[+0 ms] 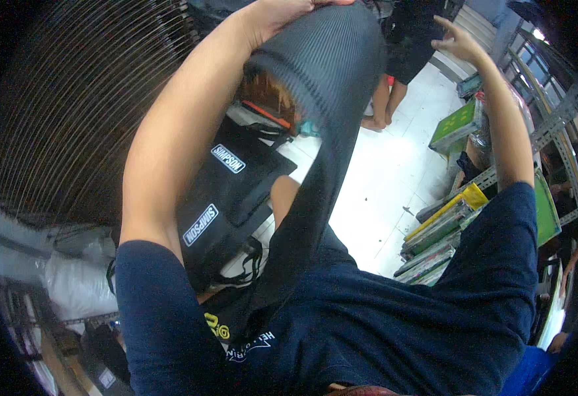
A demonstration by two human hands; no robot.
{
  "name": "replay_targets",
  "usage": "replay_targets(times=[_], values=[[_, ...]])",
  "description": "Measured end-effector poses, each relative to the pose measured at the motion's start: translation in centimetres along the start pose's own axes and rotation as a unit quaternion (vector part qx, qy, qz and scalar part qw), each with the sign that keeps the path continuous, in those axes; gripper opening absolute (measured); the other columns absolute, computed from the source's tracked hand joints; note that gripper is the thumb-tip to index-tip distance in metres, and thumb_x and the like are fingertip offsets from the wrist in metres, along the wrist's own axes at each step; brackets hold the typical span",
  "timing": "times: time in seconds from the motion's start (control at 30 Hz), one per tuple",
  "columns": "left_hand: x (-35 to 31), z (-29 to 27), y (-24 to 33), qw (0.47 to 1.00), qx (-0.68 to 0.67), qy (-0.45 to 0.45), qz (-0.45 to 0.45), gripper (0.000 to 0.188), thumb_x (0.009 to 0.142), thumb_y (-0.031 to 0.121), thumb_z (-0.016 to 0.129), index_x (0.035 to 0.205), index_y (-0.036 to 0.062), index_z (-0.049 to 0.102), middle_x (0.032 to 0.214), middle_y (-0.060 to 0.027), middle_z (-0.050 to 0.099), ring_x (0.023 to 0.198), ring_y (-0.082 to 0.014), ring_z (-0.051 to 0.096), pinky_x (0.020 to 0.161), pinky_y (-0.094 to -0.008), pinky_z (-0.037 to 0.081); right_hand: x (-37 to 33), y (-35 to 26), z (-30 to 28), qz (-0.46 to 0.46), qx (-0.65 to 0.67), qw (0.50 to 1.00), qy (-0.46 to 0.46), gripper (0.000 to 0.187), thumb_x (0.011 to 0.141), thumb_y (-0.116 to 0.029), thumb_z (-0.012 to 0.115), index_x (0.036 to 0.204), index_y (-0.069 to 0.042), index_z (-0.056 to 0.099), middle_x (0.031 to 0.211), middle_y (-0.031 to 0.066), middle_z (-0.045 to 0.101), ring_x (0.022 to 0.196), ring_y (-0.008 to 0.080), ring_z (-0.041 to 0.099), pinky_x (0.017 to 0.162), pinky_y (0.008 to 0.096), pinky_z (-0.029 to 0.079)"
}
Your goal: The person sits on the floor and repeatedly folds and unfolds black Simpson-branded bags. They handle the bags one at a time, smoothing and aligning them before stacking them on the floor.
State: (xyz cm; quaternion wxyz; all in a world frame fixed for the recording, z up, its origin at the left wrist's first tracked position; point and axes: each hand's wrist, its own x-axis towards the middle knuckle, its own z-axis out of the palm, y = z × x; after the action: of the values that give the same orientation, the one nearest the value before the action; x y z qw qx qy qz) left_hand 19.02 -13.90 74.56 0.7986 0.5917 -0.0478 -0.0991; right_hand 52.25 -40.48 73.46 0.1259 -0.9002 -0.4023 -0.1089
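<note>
A long black ribbed sheet point(328, 66), too blurred to tell whether it is fabric or rubber, bends over in front of me. Its tail hangs down to my shirt. At the upper edge of the view my left hand point(279, 14) grips the sheet's edge, with some fingers hidden or cut off. My right hand point(459, 43) is raised at the upper right, apart from the sheet. Its fingers are spread and nothing is in them. Below my left forearm lie black bags point(236, 191) with straps and white-lettered patches.
A person's bare legs point(389, 102) stand on the white tiled floor point(374, 191) ahead. Flat frames point(437, 241) lean in a row at right, beside a metal shelf rack point(556, 119) and a green box point(457, 127). A dark ribbed surface point(84, 112) fills the upper left.
</note>
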Motion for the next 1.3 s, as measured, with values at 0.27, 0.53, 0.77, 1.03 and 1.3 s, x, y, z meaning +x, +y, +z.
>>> replay_targets(times=[0.27, 0.53, 0.77, 1.03, 1.3], values=[[-4.0, -9.8, -2.5, 0.986, 0.055, 0.153, 0.037, 0.032, 0.093, 0.024, 0.045, 0.099, -0.0032, 0.061, 0.092, -0.0127, 0.067, 0.078, -0.0225, 0.065, 0.076, -0.0336, 0.052, -25.7, -10.4, 11.6, -0.033, 0.389, 0.767, -0.509, 0.041, 0.084, -0.032, 0.063, 0.110, -0.001, 0.058, 0.088, 0.0089, 0.064, 0.080, 0.0176, 0.063, 0.074, 0.0332, 0.051], [-13.4, -4.7, -4.6, 0.950, -0.094, 0.261, 0.143, 0.032, 0.093, 0.023, 0.039, 0.088, -0.0015, 0.059, 0.078, -0.0141, 0.065, 0.071, -0.0260, 0.063, 0.071, -0.0374, 0.051, -40.5, -24.2, 21.4, 0.021, 0.721, 0.452, -0.524, 0.109, 0.067, -0.088, 0.019, 0.134, -0.005, 0.040, 0.118, 0.0068, 0.053, 0.109, 0.0169, 0.047, 0.086, 0.0327, 0.037], [-23.5, -3.6, -6.0, 0.901, -0.129, 0.346, 0.226, 0.038, 0.095, 0.026, 0.034, 0.083, -0.0003, 0.059, 0.073, -0.0131, 0.064, 0.066, -0.0262, 0.061, 0.067, -0.0366, 0.051, -37.9, -32.6, 18.8, 0.204, 0.794, 0.286, -0.496, 0.084, 0.083, -0.071, 0.028, 0.132, -0.003, 0.035, 0.121, 0.0184, 0.049, 0.111, 0.0359, 0.050, 0.090, 0.0469, 0.044], [-40.7, -0.7, -6.3, 0.819, -0.026, 0.511, 0.262, 0.033, 0.092, 0.025, 0.046, 0.094, -0.0042, 0.061, 0.089, -0.0144, 0.066, 0.081, -0.0256, 0.062, 0.078, -0.0356, 0.049, -32.7, -33.6, 21.8, 0.158, 0.897, 0.207, -0.357, 0.064, 0.079, -0.008, 0.055, 0.137, -0.019, 0.030, 0.120, 0.0165, 0.050, 0.103, 0.0316, 0.055, 0.084, 0.0457, 0.048], [-59.8, 8.2, -16.2, 0.549, -0.069, 0.773, 0.311, 0.020, 0.084, 0.013, 0.059, 0.096, -0.0032, 0.064, 0.089, -0.0116, 0.066, 0.081, -0.0194, 0.064, 0.073, -0.0266, 0.051, -24.1, -45.2, 18.1, -0.157, 0.691, 0.540, -0.453, 0.076, 0.063, 0.001, 0.054, 0.136, 0.000, 0.036, 0.142, 0.0129, 0.033, 0.135, 0.0210, 0.023, 0.106, 0.0291, 0.024]])
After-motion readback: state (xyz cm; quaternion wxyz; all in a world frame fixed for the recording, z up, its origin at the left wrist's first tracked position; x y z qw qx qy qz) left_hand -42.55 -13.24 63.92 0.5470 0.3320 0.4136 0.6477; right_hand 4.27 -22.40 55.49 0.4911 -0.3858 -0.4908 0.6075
